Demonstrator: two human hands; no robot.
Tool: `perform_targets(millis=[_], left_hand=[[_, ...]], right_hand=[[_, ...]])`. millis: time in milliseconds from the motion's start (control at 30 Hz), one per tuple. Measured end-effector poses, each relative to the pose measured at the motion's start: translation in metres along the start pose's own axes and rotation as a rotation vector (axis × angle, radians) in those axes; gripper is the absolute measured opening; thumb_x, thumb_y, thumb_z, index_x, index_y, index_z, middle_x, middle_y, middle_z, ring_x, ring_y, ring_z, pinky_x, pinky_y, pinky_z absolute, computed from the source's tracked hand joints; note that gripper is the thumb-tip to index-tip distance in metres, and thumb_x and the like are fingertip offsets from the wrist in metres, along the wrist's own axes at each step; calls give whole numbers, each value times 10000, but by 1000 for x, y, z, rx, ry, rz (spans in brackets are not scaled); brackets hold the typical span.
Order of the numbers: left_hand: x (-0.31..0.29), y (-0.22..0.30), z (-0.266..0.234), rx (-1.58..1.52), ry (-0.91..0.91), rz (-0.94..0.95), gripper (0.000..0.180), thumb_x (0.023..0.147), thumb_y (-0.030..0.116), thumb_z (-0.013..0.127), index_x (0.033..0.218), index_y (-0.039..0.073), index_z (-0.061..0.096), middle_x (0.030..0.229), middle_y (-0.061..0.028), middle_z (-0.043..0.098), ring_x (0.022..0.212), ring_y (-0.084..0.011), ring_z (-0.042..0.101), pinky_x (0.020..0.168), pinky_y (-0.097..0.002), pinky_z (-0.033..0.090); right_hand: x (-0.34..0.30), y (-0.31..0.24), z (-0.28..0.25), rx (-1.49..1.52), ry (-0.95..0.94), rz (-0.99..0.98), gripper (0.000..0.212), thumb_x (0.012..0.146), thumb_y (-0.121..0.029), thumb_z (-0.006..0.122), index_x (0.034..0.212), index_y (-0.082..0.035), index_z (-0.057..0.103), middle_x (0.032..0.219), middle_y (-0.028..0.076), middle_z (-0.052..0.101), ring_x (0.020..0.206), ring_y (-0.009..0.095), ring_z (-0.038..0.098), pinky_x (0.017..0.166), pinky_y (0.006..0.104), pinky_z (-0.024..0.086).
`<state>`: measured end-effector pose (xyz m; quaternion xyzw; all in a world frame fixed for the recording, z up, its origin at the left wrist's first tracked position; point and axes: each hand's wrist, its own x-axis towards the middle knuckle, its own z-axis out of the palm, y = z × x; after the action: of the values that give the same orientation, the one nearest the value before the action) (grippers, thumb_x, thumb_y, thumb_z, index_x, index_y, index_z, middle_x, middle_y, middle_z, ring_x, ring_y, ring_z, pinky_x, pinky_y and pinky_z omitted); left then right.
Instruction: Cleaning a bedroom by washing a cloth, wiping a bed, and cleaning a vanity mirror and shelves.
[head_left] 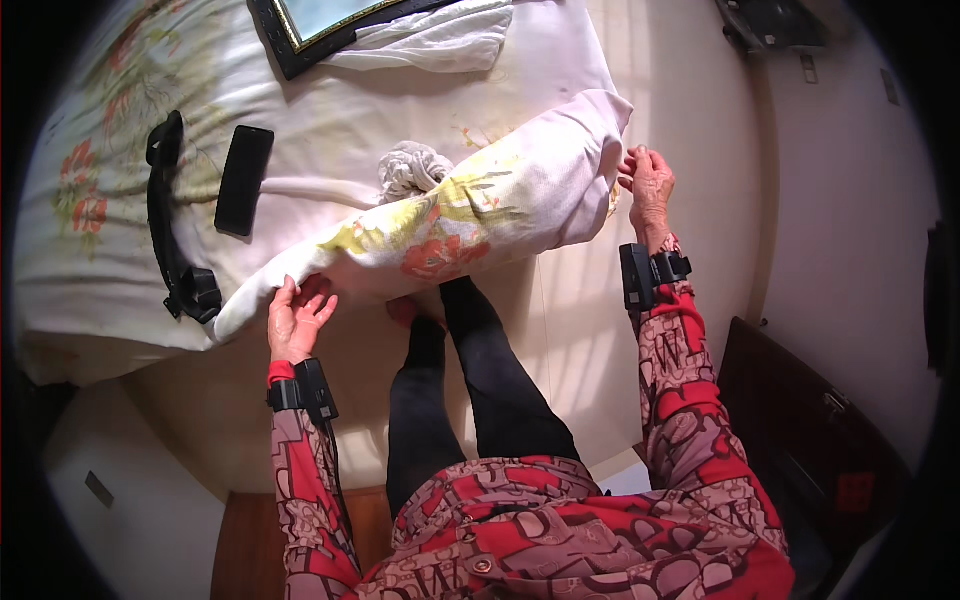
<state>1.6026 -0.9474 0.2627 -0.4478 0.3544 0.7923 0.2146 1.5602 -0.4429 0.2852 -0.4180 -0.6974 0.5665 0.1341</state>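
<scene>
A white bedsheet (440,240) with orange and yellow flowers has its near edge raised and bunched in a long fold between my hands. At the fold's left end, my left hand (298,322) is palm up, its fingers apart and its fingertips against the cloth. My right hand (650,188) is at the right end, fingers bent and fingertips at the sheet's side edge; the cloth partly hides the grip. Behind the fold lies a knotted bundle of pale cloth (412,170).
On the bed are a black phone-like slab (244,180), a black strap (172,220), a dark-framed mirror (300,35) and white sheer cloth (430,42). Pale floor (560,340) lies beneath my legs. A dark wooden piece of furniture (800,430) stands at right, near a wall.
</scene>
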Motion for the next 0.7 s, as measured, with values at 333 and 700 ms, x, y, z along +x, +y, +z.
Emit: perform_targets(millis=[333,700], left_hand=[[-40,-25,32,746,336,518,253,795,235,662,695,78,491,631,-9,533,565,-91,516,548,-221,416],[-64,-105,76,1690,-453,821,411,616,138,694,995,61,553,1026,-128,529,996,-322,491,857,-410,400]], right_hand=[[-83,120,-32,-61,-160,740,736,739,6,487,1364,-212,166,1039,92,492,865,210,514,794,526,469],[-159,59,-160,51,-161,685,250,778,-182,476,912,14,555,794,101,607,642,211,608,579,336,520]])
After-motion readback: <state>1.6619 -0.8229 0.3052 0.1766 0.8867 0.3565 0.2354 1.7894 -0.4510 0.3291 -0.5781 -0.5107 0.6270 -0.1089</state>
